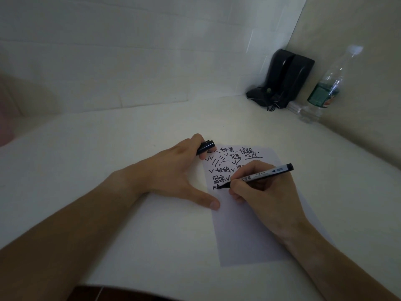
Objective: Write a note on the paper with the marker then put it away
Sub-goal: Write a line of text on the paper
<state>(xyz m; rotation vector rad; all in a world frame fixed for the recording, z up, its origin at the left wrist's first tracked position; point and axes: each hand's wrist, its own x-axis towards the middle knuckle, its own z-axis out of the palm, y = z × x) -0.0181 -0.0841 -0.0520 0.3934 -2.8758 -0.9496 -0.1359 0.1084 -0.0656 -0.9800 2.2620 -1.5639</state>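
A white sheet of paper (243, 233) lies on the white table, its upper part covered in black handwriting and tick marks. My right hand (262, 192) grips a black and white marker (260, 175), with the tip touching the paper at the left end of the lowest written line. My left hand (173, 170) rests flat at the paper's left edge, thumb on the sheet, and its fingers pinch the black marker cap (206, 147) near the paper's top left corner.
A black device (282, 80) with cables stands in the back right corner. A clear plastic water bottle (323, 90) with a green label stands next to it by the right wall. White walls close the table at the back and right.
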